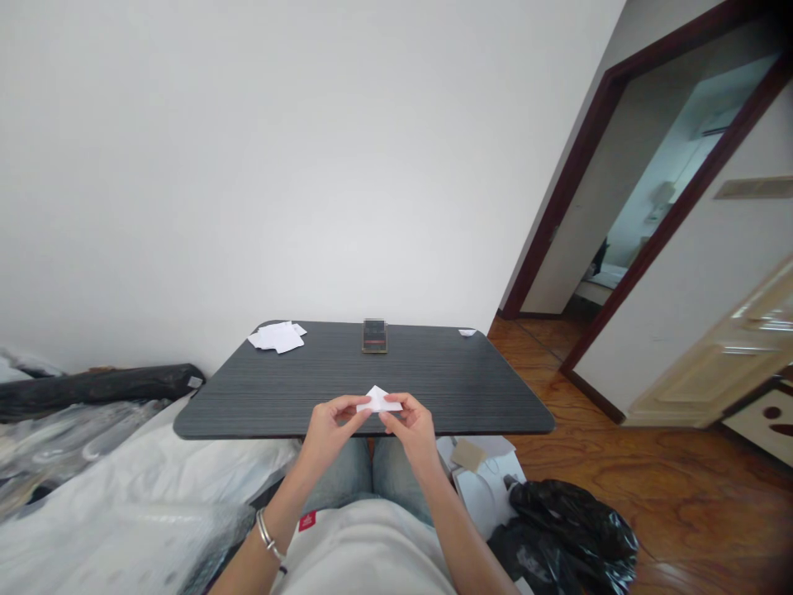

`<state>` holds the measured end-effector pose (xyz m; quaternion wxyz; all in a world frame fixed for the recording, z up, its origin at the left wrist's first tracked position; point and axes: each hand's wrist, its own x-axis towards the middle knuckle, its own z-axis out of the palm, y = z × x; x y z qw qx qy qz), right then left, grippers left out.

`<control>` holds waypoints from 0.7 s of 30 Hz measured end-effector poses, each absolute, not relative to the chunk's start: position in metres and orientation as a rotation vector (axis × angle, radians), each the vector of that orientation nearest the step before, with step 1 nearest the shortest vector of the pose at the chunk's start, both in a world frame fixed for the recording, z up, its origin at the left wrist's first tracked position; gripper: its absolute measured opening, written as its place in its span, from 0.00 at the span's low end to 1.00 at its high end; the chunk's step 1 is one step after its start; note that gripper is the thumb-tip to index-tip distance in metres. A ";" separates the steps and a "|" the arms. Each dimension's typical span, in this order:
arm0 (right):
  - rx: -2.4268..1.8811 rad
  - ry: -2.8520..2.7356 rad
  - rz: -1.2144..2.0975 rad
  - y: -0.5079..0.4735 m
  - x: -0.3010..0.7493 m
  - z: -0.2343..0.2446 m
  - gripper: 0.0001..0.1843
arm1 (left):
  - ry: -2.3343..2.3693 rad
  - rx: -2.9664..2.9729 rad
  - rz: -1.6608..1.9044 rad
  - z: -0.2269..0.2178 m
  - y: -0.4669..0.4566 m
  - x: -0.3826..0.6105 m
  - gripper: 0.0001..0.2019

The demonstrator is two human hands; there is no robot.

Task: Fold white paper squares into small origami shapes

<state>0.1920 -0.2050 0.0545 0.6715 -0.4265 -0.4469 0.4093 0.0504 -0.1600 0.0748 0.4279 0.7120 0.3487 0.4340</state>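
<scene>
Folded white paper (378, 401) sat pinched between my two hands, just above the near edge of the dark wood-grain table (446, 382), as I watched through the head camera. It looked light and thin, firm only along its creases and easily crumpled under hard pressure, so the folded edges and outer corners seemed the safest places to take hold. My left hand (331, 426) and right hand (410, 426) were each nearly closed, gripping it between thumb and fingertips and holding nothing else. I could not tell whether it touched the tabletop. Loose paper squares (277, 336) lay near the far left corner, left of a dark phone (375, 335)
</scene>
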 end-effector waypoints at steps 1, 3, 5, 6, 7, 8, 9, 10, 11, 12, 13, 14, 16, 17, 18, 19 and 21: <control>-0.959 -1.002 0.928 -0.205 0.192 0.055 0.13 | 0.875 1.795 1.093 0.075 -0.160 0.050 0.13; -0.956 -0.995 0.941 -0.205 0.191 0.055 0.13 | 0.878 1.832 1.114 0.075 -0.161 0.050 0.13; -0.950 -0.977 0.961 -0.205 0.191 0.055 0.13 | 0.878 1.879 1.130 0.075 -0.162 0.050 0.12; -0.943 -0.962 0.973 -0.205 0.190 0.054 0.13 | 0.879 1.906 1.135 0.075 -0.162 0.050 0.11; -0.933 -0.944 0.983 -0.205 0.190 0.054 0.12 | 0.880 1.934 1.138 0.075 -0.163 0.050 0.11; -0.923 -0.926 0.993 -0.205 0.189 0.054 0.12 | 0.881 1.961 1.141 0.075 -0.164 0.050 0.11; -0.916 -0.912 1.002 -0.205 0.189 0.053 0.12 | 0.883 1.984 1.146 0.075 -0.165 0.050 0.10; -0.913 -0.903 1.008 -0.205 0.189 0.053 0.12 | 0.886 2.005 1.151 0.076 -0.166 0.051 0.10; -0.914 -0.897 1.012 -0.204 0.188 0.053 0.13 | 0.890 2.024 1.158 0.076 -0.166 0.051 0.10; -0.917 -0.893 1.016 -0.204 0.188 0.052 0.13 | 0.897 2.045 1.164 0.077 -0.167 0.052 0.10; -0.921 -0.889 1.019 -0.204 0.188 0.052 0.14 | 0.906 2.071 1.168 0.077 -0.168 0.052 0.09; -0.924 -0.883 1.022 -0.204 0.188 0.052 0.15 | 0.916 2.099 1.170 0.077 -0.168 0.053 0.09; -0.930 -0.870 1.026 -0.203 0.188 0.051 0.17 | 0.928 2.158 1.168 0.078 -0.169 0.053 0.09; -0.935 -0.865 1.024 -0.203 0.189 0.051 0.18 | 0.928 2.182 1.165 0.078 -0.170 0.054 0.09; -0.940 -0.861 1.020 -0.202 0.189 0.050 0.17 | 0.923 2.201 1.161 0.078 -0.170 0.054 0.09; -0.944 -0.856 1.014 -0.202 0.190 0.050 0.17 | 0.917 2.215 1.157 0.078 -0.170 0.054 0.09; -0.950 -0.849 0.998 -0.201 0.190 0.048 0.16 | 0.907 2.236 1.149 0.077 -0.170 0.054 0.09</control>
